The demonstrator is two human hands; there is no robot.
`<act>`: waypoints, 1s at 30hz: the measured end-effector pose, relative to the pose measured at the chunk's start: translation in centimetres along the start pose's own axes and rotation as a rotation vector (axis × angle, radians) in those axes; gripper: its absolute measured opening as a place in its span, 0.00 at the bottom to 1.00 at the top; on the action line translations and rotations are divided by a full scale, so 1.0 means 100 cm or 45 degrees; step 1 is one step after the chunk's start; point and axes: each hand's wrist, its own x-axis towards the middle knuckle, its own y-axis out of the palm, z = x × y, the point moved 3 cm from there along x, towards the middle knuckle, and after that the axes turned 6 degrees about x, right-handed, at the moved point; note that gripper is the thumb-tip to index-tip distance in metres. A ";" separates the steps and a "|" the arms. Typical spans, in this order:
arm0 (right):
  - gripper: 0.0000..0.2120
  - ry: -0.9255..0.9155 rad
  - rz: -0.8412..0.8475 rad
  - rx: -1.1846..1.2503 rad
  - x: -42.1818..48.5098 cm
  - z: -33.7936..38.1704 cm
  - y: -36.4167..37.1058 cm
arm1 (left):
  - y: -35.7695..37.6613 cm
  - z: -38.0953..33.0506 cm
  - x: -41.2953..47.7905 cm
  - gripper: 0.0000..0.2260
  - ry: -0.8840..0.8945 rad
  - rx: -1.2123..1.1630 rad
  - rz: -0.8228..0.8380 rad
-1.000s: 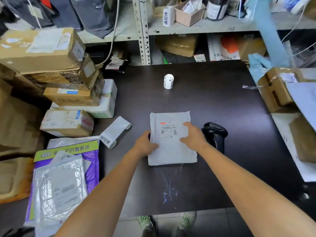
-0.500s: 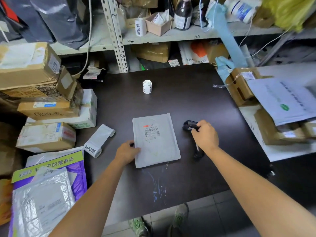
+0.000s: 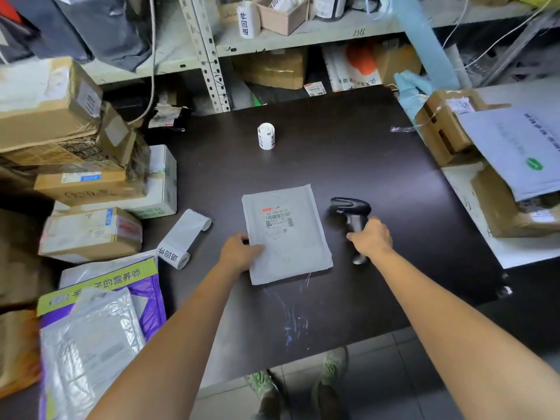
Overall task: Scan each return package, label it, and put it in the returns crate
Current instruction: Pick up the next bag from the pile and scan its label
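A flat grey mailer package [image 3: 291,237] lies label-up on the dark table [image 3: 333,165]. My left hand [image 3: 239,253] holds its lower left edge, thumb on top. To the right of the package lies a black barcode scanner [image 3: 351,213], and my right hand [image 3: 371,239] grips its handle. A partly unrolled strip of return labels [image 3: 181,237] lies to the left of the package. A small upright label roll [image 3: 266,136] stands further back on the table.
Stacked cardboard boxes [image 3: 91,189] crowd the table's left side, with plastic mailers [image 3: 91,328] in front of them. More boxes and a grey mailer [image 3: 497,165] sit at the right. Cluttered shelving [image 3: 272,40] runs along the back. My feet show below the table edge.
My right hand left the package, moved right and closed round the scanner's handle. My left hand stayed on the package's left edge. The camera view shifted slightly.
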 end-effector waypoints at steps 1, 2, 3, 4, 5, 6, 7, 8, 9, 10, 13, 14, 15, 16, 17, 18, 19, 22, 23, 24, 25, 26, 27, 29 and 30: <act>0.19 0.001 0.048 0.035 0.001 0.002 0.000 | 0.001 -0.001 0.000 0.17 -0.003 -0.026 -0.001; 0.18 -0.003 0.115 0.053 0.001 0.004 0.002 | 0.003 -0.001 -0.001 0.17 -0.006 -0.051 -0.004; 0.16 -0.011 0.190 0.053 0.001 0.007 0.004 | 0.003 -0.002 -0.001 0.17 -0.008 -0.072 -0.008; 0.13 -0.022 0.257 0.041 0.000 0.010 0.006 | 0.003 -0.003 -0.001 0.18 -0.010 -0.091 -0.008; 0.11 -0.031 0.310 0.038 -0.003 0.014 0.008 | 0.003 -0.003 -0.001 0.19 -0.016 -0.113 -0.002; 0.10 -0.040 0.339 0.056 -0.005 0.018 0.010 | 0.003 -0.002 -0.002 0.19 -0.026 -0.131 0.009; 0.09 -0.041 0.349 0.086 -0.007 0.021 0.012 | 0.003 -0.003 -0.002 0.20 -0.027 -0.146 0.020; 0.08 -0.043 0.353 0.139 -0.008 0.024 0.014 | 0.003 -0.003 -0.004 0.20 -0.018 -0.152 0.028; 0.08 -0.045 0.365 0.204 -0.010 0.027 0.015 | 0.003 -0.004 -0.005 0.20 -0.004 -0.163 0.035; 0.07 -0.056 0.382 0.275 -0.012 0.029 0.016 | 0.003 -0.004 -0.006 0.20 0.007 -0.181 0.042; 0.07 -0.096 0.419 0.469 -0.019 0.039 0.015 | 0.004 -0.005 -0.013 0.20 0.029 -0.256 0.059; 0.09 -0.103 0.428 0.525 -0.022 0.044 0.014 | 0.004 -0.005 -0.015 0.20 0.036 -0.279 0.066; 0.10 -0.101 0.444 0.574 -0.026 0.048 0.013 | 0.005 -0.006 -0.016 0.20 0.043 -0.297 0.073; 0.12 -0.102 0.466 0.618 -0.030 0.053 0.012 | 0.006 -0.006 -0.017 0.20 0.048 -0.321 0.086; 0.13 -0.107 0.487 0.649 -0.033 0.057 0.012 | 0.008 -0.007 -0.017 0.20 0.052 -0.353 0.104; 0.13 -0.117 0.500 0.670 -0.035 0.061 0.012 | 0.010 -0.008 -0.018 0.20 0.054 -0.388 0.119; 0.14 -0.126 0.508 0.671 -0.038 0.065 0.012 | 0.011 -0.009 -0.019 0.20 0.055 -0.415 0.126; 0.14 -0.161 0.523 0.655 -0.044 0.073 0.013 | 0.015 -0.009 -0.018 0.21 0.073 -0.415 0.106; 0.13 -0.173 0.529 0.657 -0.045 0.075 0.013 | 0.015 -0.008 -0.018 0.23 0.082 -0.401 0.091; 0.13 -0.183 0.535 0.664 -0.047 0.077 0.014 | 0.015 -0.008 -0.017 0.24 0.092 -0.397 0.077; 0.13 -0.189 0.544 0.674 -0.048 0.079 0.014 | 0.015 -0.008 -0.017 0.24 0.099 -0.400 0.068; 0.12 -0.192 0.551 0.682 -0.050 0.080 0.015 | 0.015 -0.008 -0.017 0.25 0.106 -0.400 0.064; 0.12 -0.194 0.558 0.686 -0.051 0.081 0.016 | 0.014 -0.008 -0.018 0.25 0.109 -0.394 0.064; 0.12 -0.195 0.560 0.679 -0.054 0.082 0.018 | 0.014 -0.008 -0.019 0.25 0.105 -0.374 0.067; 0.12 -0.200 0.559 0.669 -0.055 0.082 0.018 | 0.014 -0.008 -0.018 0.25 0.101 -0.366 0.068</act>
